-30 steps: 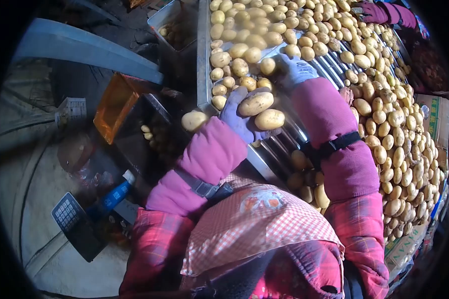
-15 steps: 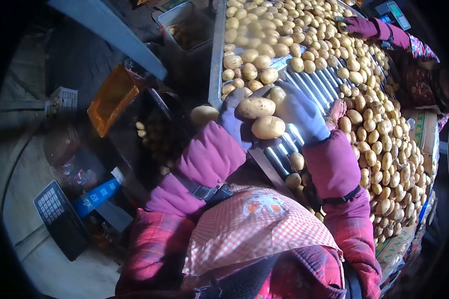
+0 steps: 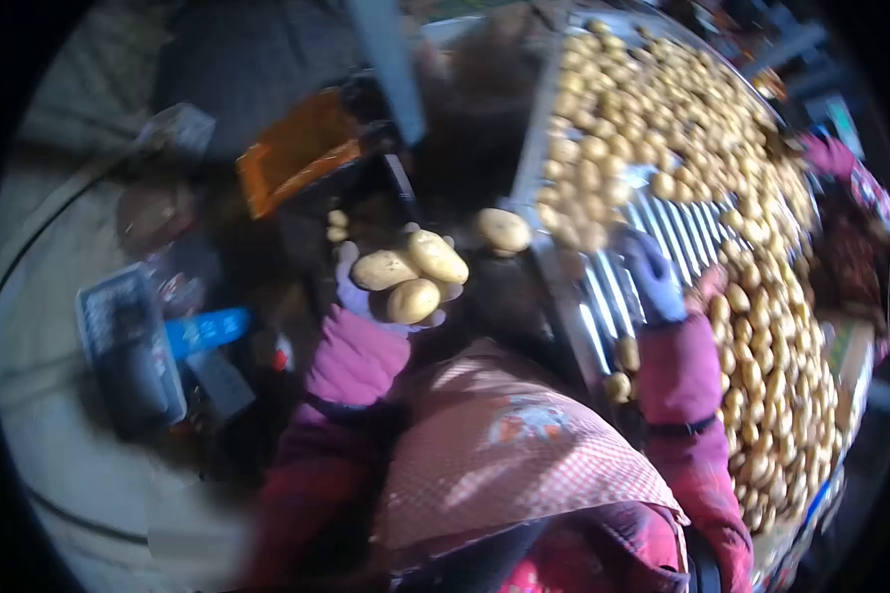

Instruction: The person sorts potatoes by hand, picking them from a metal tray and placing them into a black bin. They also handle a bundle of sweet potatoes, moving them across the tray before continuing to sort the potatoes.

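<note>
My left hand (image 3: 350, 287), in a pale purple glove, cups three large yellow potatoes (image 3: 437, 257) on its upturned palm. It is over the dark area left of the sorting table, away from the table's edge. My right hand (image 3: 651, 275), gloved too, hovers at the metal rollers (image 3: 603, 296). Its fingers look loosely extended and hold nothing I can see, though blur softens them. Beside it lies a small pinkish thing (image 3: 707, 285) that I cannot make out. One more large potato (image 3: 504, 230) sits just outside the table's left edge.
Many potatoes (image 3: 771, 366) cover the table's right and far parts. An orange-lined container (image 3: 297, 158) stands at left, with a few small potatoes (image 3: 337, 225) near it. Farther left is a scale with a keypad (image 3: 129, 336). A co-worker's gloved hand (image 3: 827, 156) reaches in at far right.
My left hand has moved left off the table with potatoes in it, parting from my right hand, which stays by the rollers. The view has swung left.
</note>
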Available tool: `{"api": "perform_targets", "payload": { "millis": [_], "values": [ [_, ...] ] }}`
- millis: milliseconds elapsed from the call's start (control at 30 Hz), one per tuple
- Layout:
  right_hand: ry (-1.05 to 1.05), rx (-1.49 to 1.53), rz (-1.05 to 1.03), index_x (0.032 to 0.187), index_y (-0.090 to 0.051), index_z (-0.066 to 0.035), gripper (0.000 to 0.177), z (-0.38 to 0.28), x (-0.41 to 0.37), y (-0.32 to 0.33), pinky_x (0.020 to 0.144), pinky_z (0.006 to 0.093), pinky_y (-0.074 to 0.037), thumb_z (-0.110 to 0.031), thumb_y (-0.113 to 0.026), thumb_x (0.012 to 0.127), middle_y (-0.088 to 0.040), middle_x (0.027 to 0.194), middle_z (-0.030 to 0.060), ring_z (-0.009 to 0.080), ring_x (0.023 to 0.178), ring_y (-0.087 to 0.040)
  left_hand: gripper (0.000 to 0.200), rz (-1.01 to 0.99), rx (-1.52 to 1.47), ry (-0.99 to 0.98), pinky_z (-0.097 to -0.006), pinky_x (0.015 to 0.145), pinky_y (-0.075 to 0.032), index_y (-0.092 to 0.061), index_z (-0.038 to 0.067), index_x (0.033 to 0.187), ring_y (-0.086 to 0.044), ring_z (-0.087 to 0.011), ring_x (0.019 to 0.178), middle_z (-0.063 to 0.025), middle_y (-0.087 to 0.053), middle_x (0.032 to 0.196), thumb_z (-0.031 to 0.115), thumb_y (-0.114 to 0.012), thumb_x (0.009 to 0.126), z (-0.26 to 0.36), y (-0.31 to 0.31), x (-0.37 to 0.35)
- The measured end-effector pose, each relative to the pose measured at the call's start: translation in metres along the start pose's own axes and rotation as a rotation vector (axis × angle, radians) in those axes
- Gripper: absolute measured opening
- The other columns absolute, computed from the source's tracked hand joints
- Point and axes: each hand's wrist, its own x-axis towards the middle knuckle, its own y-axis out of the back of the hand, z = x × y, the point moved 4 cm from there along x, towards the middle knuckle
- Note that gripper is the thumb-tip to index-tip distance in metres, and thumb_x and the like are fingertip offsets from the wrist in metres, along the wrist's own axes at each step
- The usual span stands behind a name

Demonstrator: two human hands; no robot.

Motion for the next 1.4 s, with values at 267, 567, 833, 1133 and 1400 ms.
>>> {"api": "perform_targets", "payload": {
  "millis": [267,567,833,1133,1400],
  "values": [
    [-0.104,-0.009,0.022,0.121,-0.058,0.002,0.032,0.063,-0.002,0.031,0.093,0.0297,-0.045,-0.019,-0.055,0.097,-0.064,0.111,0.0084,0.0161,0.105,-0.058,0.041,0.032,-0.003,-0.731,-0.0604,0.086,-0.052,-0.052,0.013,0.106,-0.058,-0.032,0.107,-0.0107,-0.056,0.119,0.049,-0.048,0.087,0.196,0.092,0.0],
    [0.243,-0.571,0.228,0.117,-0.062,-0.008,0.033,0.033,0.058,0.037,0.081,0.037,-0.052,-0.02,-0.062,0.086,-0.065,0.105,0.015,0.0308,0.091,-0.065,0.056,0.232,0.242,-0.225,-0.0463,0.08,-0.054,-0.047,0.011,0.135,-0.052,-0.0354,0.115,-0.0178,-0.055,0.125,0.047,-0.049,0.092,0.106,-0.014,0.056],
    [-0.144,-0.983,0.194,0.116,-0.056,-0.009,0.044,0.016,0.103,0.011,0.092,0.0442,-0.046,-0.038,-0.063,0.084,-0.058,0.116,0.0197,0.036,0.107,-0.057,0.05,0.34,0.415,0.554,-0.0456,0.07,-0.057,-0.044,0.016,0.134,-0.065,-0.0378,0.093,-0.0136,-0.061,0.109,0.044,-0.052,0.093,-0.104,-0.03,0.116],
    [-0.394,-0.581,-0.117,0.114,-0.063,-0.006,0.051,0.007,0.09,0.05,0.09,0.0384,-0.048,-0.046,-0.066,0.083,-0.066,0.108,0.0194,0.0286,0.101,-0.065,0.064,0.601,0.475,0.474,-0.0501,0.078,-0.055,-0.024,0.023,0.146,-0.058,-0.0419,0.107,-0.0191,-0.034,0.141,0.046,-0.049,0.093,-0.126,-0.033,0.148],
    [0.446,-0.786,-0.056,0.103,-0.064,-0.017,0.025,-0.043,0.134,-0.004,0.072,0.0448,-0.049,-0.031,-0.06,0.084,-0.064,0.092,0.01,0.0309,0.087,-0.063,0.044,0.478,0.377,0.404,-0.0498,0.079,-0.054,-0.053,0.011,0.127,-0.065,-0.0353,0.094,-0.0154,-0.066,0.105,0.038,-0.051,0.092,-0.109,-0.012,0.133]
  ]
}}
